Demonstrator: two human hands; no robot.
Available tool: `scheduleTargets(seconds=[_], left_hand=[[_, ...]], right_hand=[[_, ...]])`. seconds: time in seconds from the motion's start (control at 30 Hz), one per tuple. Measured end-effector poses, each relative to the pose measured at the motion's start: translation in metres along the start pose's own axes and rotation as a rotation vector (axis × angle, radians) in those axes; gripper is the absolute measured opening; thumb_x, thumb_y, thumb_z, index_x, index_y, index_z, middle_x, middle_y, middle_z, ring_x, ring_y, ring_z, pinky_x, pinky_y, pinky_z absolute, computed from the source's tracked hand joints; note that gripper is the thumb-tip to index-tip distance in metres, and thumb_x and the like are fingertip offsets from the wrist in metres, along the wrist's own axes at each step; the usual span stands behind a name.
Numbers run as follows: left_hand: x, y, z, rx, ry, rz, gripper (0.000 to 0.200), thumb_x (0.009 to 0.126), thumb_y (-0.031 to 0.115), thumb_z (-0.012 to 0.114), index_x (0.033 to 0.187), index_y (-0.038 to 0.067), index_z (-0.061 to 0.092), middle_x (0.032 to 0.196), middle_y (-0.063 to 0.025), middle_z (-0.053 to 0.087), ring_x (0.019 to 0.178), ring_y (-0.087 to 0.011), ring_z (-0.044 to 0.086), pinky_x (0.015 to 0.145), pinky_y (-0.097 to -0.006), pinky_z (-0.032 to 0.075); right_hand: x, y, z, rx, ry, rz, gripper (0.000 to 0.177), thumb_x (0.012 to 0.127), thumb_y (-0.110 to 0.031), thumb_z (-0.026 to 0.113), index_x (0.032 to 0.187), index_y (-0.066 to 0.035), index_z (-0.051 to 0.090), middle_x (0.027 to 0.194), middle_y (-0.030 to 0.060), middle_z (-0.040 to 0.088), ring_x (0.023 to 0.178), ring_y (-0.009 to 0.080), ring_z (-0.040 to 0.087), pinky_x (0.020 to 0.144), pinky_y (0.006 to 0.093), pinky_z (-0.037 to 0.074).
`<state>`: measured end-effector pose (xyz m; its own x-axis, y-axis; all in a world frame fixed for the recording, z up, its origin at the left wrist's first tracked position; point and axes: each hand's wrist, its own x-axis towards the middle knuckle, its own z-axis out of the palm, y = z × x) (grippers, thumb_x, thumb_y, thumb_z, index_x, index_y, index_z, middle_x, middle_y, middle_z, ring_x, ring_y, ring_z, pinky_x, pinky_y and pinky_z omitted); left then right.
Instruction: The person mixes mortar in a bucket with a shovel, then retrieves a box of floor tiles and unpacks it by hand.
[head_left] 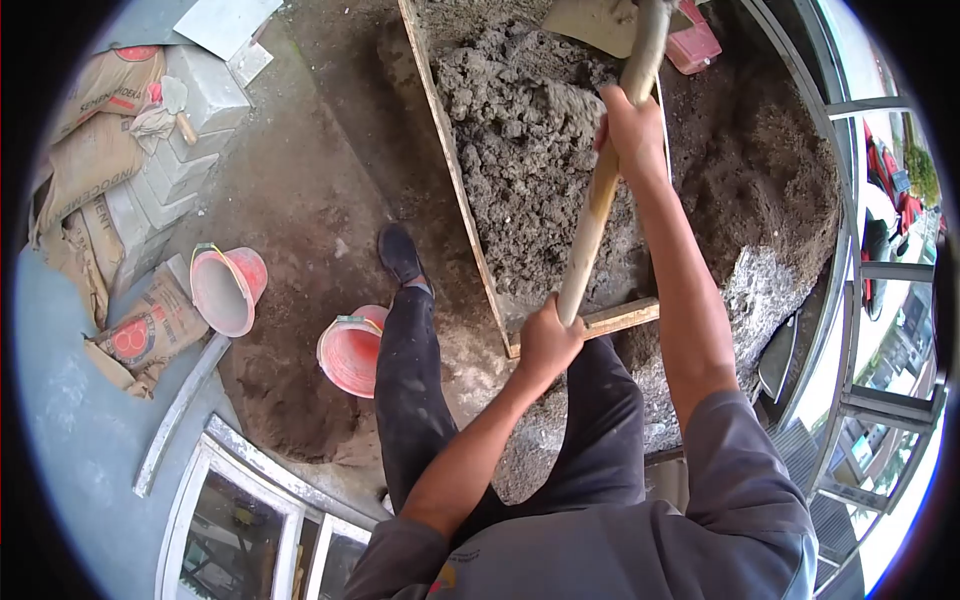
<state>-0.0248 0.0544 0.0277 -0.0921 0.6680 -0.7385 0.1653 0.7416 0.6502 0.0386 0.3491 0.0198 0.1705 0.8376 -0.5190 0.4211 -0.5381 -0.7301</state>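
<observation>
A long wooden handle (597, 200) slants across a wood-sided mixing trough (468, 205). Near its lower end, my left hand (549, 345) is wrapped round it, beside the trough's front board. Higher up, my right hand (633, 130) grips the same handle. At the top of the view a flat metal blade (600, 22) lies over the mix, partly cut off by the frame edge. Lumpy wet grey mortar (525, 150) fills much of the trough.
Two pink buckets, one upright (352, 355) and one tilted (228, 290), stand on the left. Cement sacks (95, 165) lie beside stacked blocks (205, 90). A pink container (690, 45) and a sand heap (750, 150) are right of the trough. A metal railing (850, 300) curves along the right.
</observation>
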Motion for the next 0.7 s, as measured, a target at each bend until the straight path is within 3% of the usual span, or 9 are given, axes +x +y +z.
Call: scheduleTargets(seconds=[0.1, 0.13, 0.17, 0.2, 0.27, 0.33, 0.43, 0.5, 0.7], left_hand=[[-0.005, -0.001, -0.024, 0.025, 0.012, -0.063, 0.030, 0.085, 0.012, 0.070, 0.109, -0.006, 0.066, 0.085, -0.0287, 0.072, 0.084, -0.0383, 0.075, 0.075, -0.0476, 0.059], [-0.014, -0.012, -0.032, 0.023, -0.051, -0.139, 0.029, 0.086, 0.013, 0.069, 0.108, -0.005, 0.067, 0.087, -0.0291, 0.073, 0.086, -0.0388, 0.075, 0.076, -0.0476, 0.058], [-0.030, -0.027, -0.039, 0.021, -0.120, -0.222, 0.028, 0.086, 0.015, 0.068, 0.106, -0.005, 0.068, 0.089, -0.0295, 0.073, 0.088, -0.0394, 0.075, 0.078, -0.0477, 0.058], [-0.046, -0.039, -0.044, 0.036, -0.108, -0.267, 0.028, 0.086, 0.016, 0.068, 0.105, -0.004, 0.069, 0.089, -0.0284, 0.073, 0.089, -0.0397, 0.075, 0.078, -0.0481, 0.058], [-0.062, -0.041, -0.066, 0.133, -0.091, -0.277, 0.028, 0.085, 0.018, 0.068, 0.104, -0.002, 0.069, 0.089, -0.0268, 0.073, 0.089, -0.0407, 0.074, 0.078, -0.0493, 0.057], [-0.078, -0.028, -0.098, 0.282, -0.087, -0.231, 0.030, 0.084, 0.020, 0.070, 0.105, 0.000, 0.069, 0.089, -0.0258, 0.074, 0.088, -0.0421, 0.073, 0.079, -0.0506, 0.057], [-0.076, -0.020, -0.163, 0.587, -0.148, 0.022, 0.032, 0.082, 0.024, 0.072, 0.106, 0.003, 0.069, 0.091, -0.0256, 0.073, 0.090, -0.0439, 0.072, 0.081, -0.0522, 0.056], [-0.073, 0.015, -0.215, 0.610, -0.203, 0.182, 0.033, 0.081, 0.027, 0.073, 0.105, 0.006, 0.068, 0.093, -0.0255, 0.073, 0.091, -0.0454, 0.070, 0.081, -0.0535, 0.056], [-0.112, 0.103, -0.312, 0.682, -0.332, 0.454, 0.028, 0.082, 0.025, 0.068, 0.103, 0.007, 0.069, 0.091, -0.0270, 0.072, 0.090, -0.0471, 0.070, 0.082, -0.0559, 0.056]], right_hand=[[0.009, 0.020, 0.037, -0.001, 0.006, 0.083, 0.029, 0.096, -0.023, 0.059, 0.090, 0.005, 0.059, 0.064, 0.0067, 0.062, 0.047, 0.0153, 0.059, 0.042, 0.0347, 0.054], [0.003, 0.046, 0.058, -0.036, 0.025, 0.196, 0.033, 0.097, -0.024, 0.058, 0.101, 0.009, 0.060, 0.066, 0.0064, 0.063, 0.047, 0.0159, 0.060, 0.041, 0.0348, 0.054], [0.002, 0.097, 0.084, -0.081, 0.001, 0.298, 0.042, 0.098, -0.026, 0.059, 0.110, 0.015, 0.059, 0.068, 0.0100, 0.065, 0.048, 0.0185, 0.063, 0.042, 0.0362, 0.055], [0.021, 0.178, 0.112, -0.271, 0.024, 0.243, 0.047, 0.097, -0.026, 0.061, 0.112, 0.019, 0.058, 0.069, 0.0134, 0.066, 0.050, 0.0217, 0.065, 0.043, 0.0384, 0.055], [-0.032, 0.138, 0.094, -0.016, -0.079, 0.416, 0.040, 0.092, -0.027, 0.063, 0.094, 0.013, 0.060, 0.063, 0.0124, 0.062, 0.047, 0.0260, 0.063, 0.043, 0.0427, 0.053], [-0.053, 0.126, 0.078, 0.239, 0.015, 0.427, 0.035, 0.091, -0.027, 0.063, 0.091, 0.008, 0.059, 0.061, 0.0112, 0.058, 0.046, 0.0264, 0.060, 0.042, 0.0438, 0.052], [-0.089, 0.085, 0.043, 0.580, 0.148, 0.386, 0.027, 0.092, -0.025, 0.065, 0.086, 0.000, 0.055, 0.063, 0.0092, 0.052, 0.048, 0.0254, 0.057, 0.043, 0.0448, 0.051], [-0.119, 0.047, 0.019, 0.789, 0.277, 0.316, 0.026, 0.092, -0.024, 0.065, 0.087, -0.001, 0.054, 0.069, 0.0099, 0.053, 0.054, 0.0252, 0.059, 0.047, 0.0448, 0.054], [-0.219, -0.069, -0.040, 0.859, 0.425, 0.247, 0.025, 0.092, -0.023, 0.065, 0.090, -0.005, 0.049, 0.073, 0.0094, 0.052, 0.056, 0.0265, 0.059, 0.052, 0.0457, 0.056]])
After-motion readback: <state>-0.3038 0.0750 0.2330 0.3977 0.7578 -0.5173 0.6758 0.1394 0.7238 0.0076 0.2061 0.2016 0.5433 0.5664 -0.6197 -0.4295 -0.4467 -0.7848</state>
